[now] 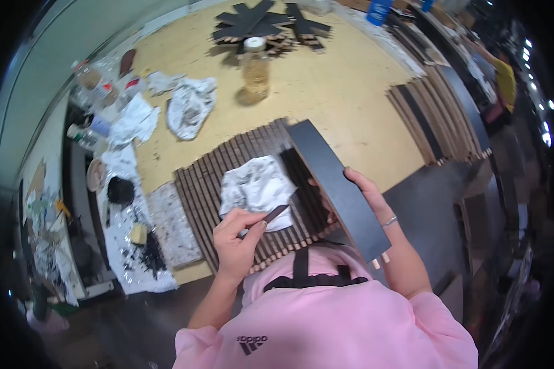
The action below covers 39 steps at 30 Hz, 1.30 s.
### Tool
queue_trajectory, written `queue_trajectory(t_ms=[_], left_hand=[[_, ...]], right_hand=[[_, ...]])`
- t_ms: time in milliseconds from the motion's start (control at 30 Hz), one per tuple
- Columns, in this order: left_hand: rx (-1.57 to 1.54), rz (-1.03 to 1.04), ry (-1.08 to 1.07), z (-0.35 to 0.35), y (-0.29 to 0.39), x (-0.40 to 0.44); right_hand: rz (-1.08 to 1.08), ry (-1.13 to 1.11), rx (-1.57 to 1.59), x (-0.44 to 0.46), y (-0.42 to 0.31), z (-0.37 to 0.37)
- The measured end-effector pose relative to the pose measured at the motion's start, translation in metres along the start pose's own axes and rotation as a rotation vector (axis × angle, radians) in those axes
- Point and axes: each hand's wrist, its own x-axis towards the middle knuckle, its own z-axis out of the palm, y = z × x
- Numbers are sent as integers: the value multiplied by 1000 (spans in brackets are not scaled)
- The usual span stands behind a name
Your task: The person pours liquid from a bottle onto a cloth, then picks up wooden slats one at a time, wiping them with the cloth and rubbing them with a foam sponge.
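My right hand (pixel 368 189) grips a long dark board (pixel 338 187) by its edges, thumb on the near side. The board is tilted up over the row, and pale dowels (pixel 380 260) stick out of its lower end. In my left hand (pixel 238 237) is a short dark flat stick (pixel 276 213), pinched between thumb and fingers; its exact kind is unclear. Just beyond that hand a smudged white rag (pixel 256 187) lies on a row of dark boards (pixel 206 178) standing on edge, side by side. Small pale dowel ends line their near edge.
A bottle of yellowish liquid (pixel 255 71) stands on the tan tabletop (pixel 345 92). Crossed dark boards (pixel 252 21) lie behind it, with another row of boards (pixel 443 114) at right. Stained cloths (pixel 192 106), a yellow block (pixel 138 234) and black powder (pixel 152 252) are at left.
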Motion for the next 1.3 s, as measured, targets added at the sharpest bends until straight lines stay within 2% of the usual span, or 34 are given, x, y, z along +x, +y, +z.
queue_trajectory(t_ms=[67,100,167,233,333,433,567,733,800,900,933,1033,1100,1167,1233,1300], left_hand=[[138,-1,148,-29,-10,-7],[206,-2,221,-45,-17,-11],[418,-3,394,-84,-27,-18],[444,-53,564,-126,-54,-31],[587,-91,626,-171,-81,-47],[781,-183,541,-183,-92,-49],[1056,75,592,-150,-70,-27],[634,104,237,-57,-39,9],[719,102,147,-26,-36,22],[791,224,-12,-13,-57,33],[760,230,-7,-14,-57,38],[370,191,170,-34,-35,39],[286,222,211,-45,-8,42],[54,95,170,-46,-5,39],[-105,25,149,-44,-2,38],[-24,23,152,-44,-4,32]], right_hand=[[-23,173,-58,4,5,5],[-19,178,-104,6,7,-2],[-193,233,-331,14,12,12],[-201,208,-398,23,13,6],[-235,242,-485,39,14,5],[-221,290,-506,47,13,8],[-200,344,-521,50,13,8],[-213,382,-651,52,15,7],[-235,402,-670,53,18,11],[-216,365,-765,58,19,-2],[-278,402,-788,64,22,-2],[-261,401,-768,67,26,5],[-224,354,-759,74,33,7],[-189,284,-738,77,38,29],[-313,364,-1151,85,41,18],[-498,481,-1511,85,40,28]])
